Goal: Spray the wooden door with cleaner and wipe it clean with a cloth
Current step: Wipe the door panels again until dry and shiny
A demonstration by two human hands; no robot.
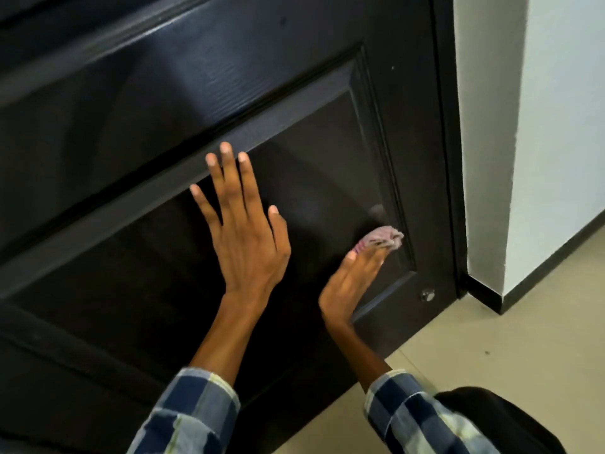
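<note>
The dark wooden door fills most of the view, seen at a tilt, with a raised frame round a sunken lower panel. My left hand lies flat on that panel with its fingers spread and straight, the fingertips reaching the rail above. My right hand presses a small pinkish cloth against the panel near its lower right corner; straight fingers lie over the cloth, which sticks out beyond the fingertips. No spray bottle is in view.
A small round metal fitting sits low on the door by its right edge. Beyond the door frame stands a white wall with a dark skirting board. Beige floor tiles spread below. Something dark lies at the bottom right.
</note>
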